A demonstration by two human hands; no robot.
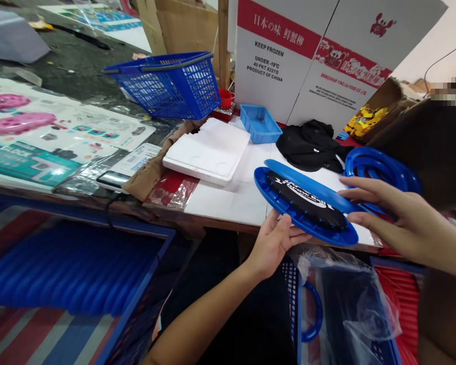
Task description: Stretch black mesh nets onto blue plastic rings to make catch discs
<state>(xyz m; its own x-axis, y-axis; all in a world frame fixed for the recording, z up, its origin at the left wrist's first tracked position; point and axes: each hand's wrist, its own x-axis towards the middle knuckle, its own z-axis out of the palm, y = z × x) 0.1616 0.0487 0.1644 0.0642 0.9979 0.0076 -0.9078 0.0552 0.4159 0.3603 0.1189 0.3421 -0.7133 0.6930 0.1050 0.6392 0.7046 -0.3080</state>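
My left hand (275,238) grips a blue plastic throwing disc (319,235) from below, thumb on its near rim. White lettering stands on the black mesh panel (307,200) in its middle. The disc is tilted above the table's front edge. Right behind it is a second blue round plastic piece (304,177), seen at a slant and partly hidden. The fingers and thumb of my right hand (395,215) close round the right end of this piece. Several blue plastic rings (380,165) lie on the table behind my right hand.
On the table are a white foam slab (209,149), a small blue tray (260,124) and a black cloth (307,144). A blue basket (171,86) and a printed carton (281,61) stand behind. Crates with blue rings (72,268) and red rings (399,304) sit below.
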